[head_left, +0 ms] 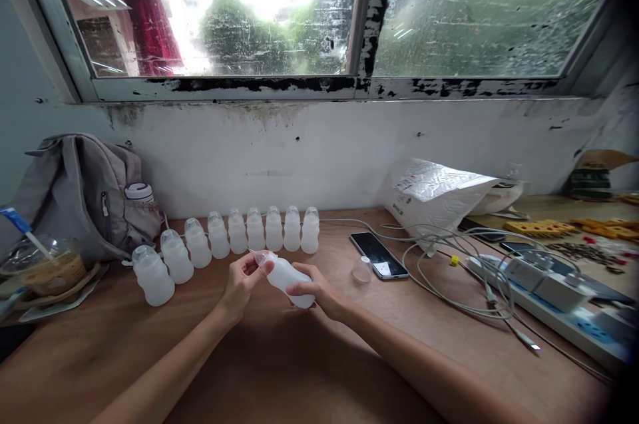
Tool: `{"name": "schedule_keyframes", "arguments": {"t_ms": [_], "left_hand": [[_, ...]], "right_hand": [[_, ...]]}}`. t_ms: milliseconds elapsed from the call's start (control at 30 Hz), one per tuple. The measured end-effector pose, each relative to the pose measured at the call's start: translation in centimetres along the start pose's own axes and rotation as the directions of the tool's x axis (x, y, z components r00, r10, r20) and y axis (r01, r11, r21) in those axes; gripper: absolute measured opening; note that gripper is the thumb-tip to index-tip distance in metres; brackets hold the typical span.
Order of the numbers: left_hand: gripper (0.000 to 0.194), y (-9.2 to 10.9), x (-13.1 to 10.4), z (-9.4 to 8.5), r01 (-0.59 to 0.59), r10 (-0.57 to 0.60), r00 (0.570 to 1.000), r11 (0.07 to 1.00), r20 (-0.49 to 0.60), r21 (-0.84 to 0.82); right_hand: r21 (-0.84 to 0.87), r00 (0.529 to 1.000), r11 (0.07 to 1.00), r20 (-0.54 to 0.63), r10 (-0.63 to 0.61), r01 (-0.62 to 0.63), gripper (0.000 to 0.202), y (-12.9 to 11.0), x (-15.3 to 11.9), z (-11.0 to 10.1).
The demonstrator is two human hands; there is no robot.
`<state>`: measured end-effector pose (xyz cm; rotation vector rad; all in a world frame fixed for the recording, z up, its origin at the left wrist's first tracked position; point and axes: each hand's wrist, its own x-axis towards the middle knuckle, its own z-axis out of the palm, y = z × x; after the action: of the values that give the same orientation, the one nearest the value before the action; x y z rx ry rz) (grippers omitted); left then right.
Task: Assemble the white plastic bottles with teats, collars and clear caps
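Tilted above the table's middle is a frosted white baby bottle (285,275), its top toward the upper left. My right hand (319,289) is wrapped round the bottle's body near its base. At the other end my left hand (245,281) pinches the bottle's top, around the teat and collar, partly hidden by the fingers. Behind my hands, several similar baby bottles (255,232) with clear caps stand upright in a curved row. A loose clear cap (362,269) lies to the right of my right hand, beside a black phone (379,255).
At the left are a grey backpack (80,191) and an iced drink cup (47,267). A silvery white bag (434,194), tangled cables (449,304) and a white power strip (554,304) occupy the right. Behind the wooden table (239,371) rises a white wall below a window.
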<state>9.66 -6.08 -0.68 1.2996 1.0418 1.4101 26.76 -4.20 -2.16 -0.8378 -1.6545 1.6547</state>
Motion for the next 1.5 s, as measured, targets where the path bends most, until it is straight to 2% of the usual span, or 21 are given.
{"name": "schedule_keyframes", "arguments": {"t_ms": [167, 267, 367, 467, 567, 633, 667, 733, 800, 833, 867, 933, 1033, 1100, 1167, 1367, 1500], "left_hand": [[0.031, 1.3, -0.2, 0.1, -0.058, 0.057, 0.998, 0.997, 0.014, 0.054], [0.028, 1.4, -0.3, 0.3, -0.051, 0.051, 0.999, 0.998, 0.000, 0.048], [0.033, 1.3, -0.5, 0.8, -0.015, 0.016, 1.000, 1.000, 0.026, -0.027], [0.042, 1.1, -0.8, 1.4, 0.024, -0.019, 0.997, 0.998, 0.076, -0.064], [0.038, 0.8, -0.9, 1.4, 0.008, -0.007, 1.000, 0.998, 0.026, -0.067], [0.038, 0.5, -0.8, 1.2, -0.006, 0.005, 1.000, 0.999, -0.017, -0.046], [0.039, 0.3, -0.7, 1.0, -0.004, 0.003, 1.000, 1.000, -0.028, -0.029], [0.041, 0.0, -0.6, 0.7, 0.012, -0.012, 0.999, 1.000, -0.033, 0.006], [0.040, -0.4, -0.5, 0.5, 0.036, -0.036, 0.999, 0.999, -0.013, 0.024], [0.040, -0.6, -0.5, 0.5, 0.052, -0.052, 0.999, 0.998, 0.006, 0.028], [0.040, -0.8, -0.5, 0.5, 0.066, -0.067, 0.997, 0.997, 0.023, 0.027], [0.045, -1.2, -0.5, 0.4, 0.088, -0.088, 0.995, 0.996, 0.044, 0.017], [0.050, -1.8, -0.4, 0.3, 0.108, -0.109, 0.993, 0.994, 0.039, 0.030], [0.049, -2.2, -0.3, 0.1, 0.112, -0.115, 0.992, 0.992, 0.050, 0.066], [0.047, -2.6, -0.3, -0.1, 0.093, -0.100, 0.993, 0.989, 0.065, 0.112], [0.042, -3.7, -0.3, -0.4, 0.003, -0.048, 0.987, 0.959, 0.154, 0.283], [0.042, -4.2, -0.1, -0.6, 0.004, -0.061, 0.980, 0.958, 0.190, 0.287]], "right_hand": [[0.249, 0.993, 0.967, 0.117, 0.015, -0.044, 0.029, -0.1, -0.2, 0.6], [0.323, 0.984, 0.944, 0.180, 0.006, -0.065, 0.030, -0.2, -0.3, 1.3], [0.342, 0.982, 0.938, 0.189, -0.007, -0.059, 0.033, -0.5, -0.5, 2.0], [0.222, 0.985, 0.975, 0.172, -0.031, -0.008, 0.036, -1.1, -0.5, 2.0], [-0.128, 0.988, 0.990, 0.149, -0.046, 0.065, 0.037, -2.1, -0.2, 0.5], [-0.421, 0.995, 0.903, 0.068, -0.066, 0.089, 0.036, -2.8, -0.1, -1.6], [-0.582, 0.994, 0.808, 0.007, -0.111, 0.094, 0.032, -3.2, -0.1, -2.9], [-0.853, 0.982, 0.521, -0.081, -0.170, 0.020, 0.020, -3.9, -0.4, -5.9], [-0.951, 0.969, 0.276, -0.186, -0.160, -0.137, 0.015, -4.3, -0.9, -9.0], [-0.956, 0.962, 0.198, -0.245, -0.121, -0.218, 0.019, -4.4, -1.2, -10.4], [-0.955, 0.961, 0.149, -0.269, -0.068, -0.257, 0.023, -4.5, -1.4, -11.7], [-0.944, 0.950, 0.108, -0.307, 0.050, -0.310, 0.029, -4.7, -1.8, -13.4], [-0.885, 0.880, 0.148, -0.394, 0.265, -0.441, 0.034, -4.6, -2.0, -14.4], [-0.846, 0.844, 0.208, -0.405, 0.351, -0.492, 0.034, -4.3, -1.8, -14.3], [-0.836, 0.859, 0.274, -0.376, 0.348, -0.476, 0.029, -3.9, -1.6, -14.0], [-0.837, 0.943, 0.439, -0.257, 0.210, -0.325, 0.019, -3.4, -1.0, -12.8], [-0.750, 0.977, 0.628, -0.192, 0.089, -0.205, 0.018, -4.3, -0.9, -11.8]]}}
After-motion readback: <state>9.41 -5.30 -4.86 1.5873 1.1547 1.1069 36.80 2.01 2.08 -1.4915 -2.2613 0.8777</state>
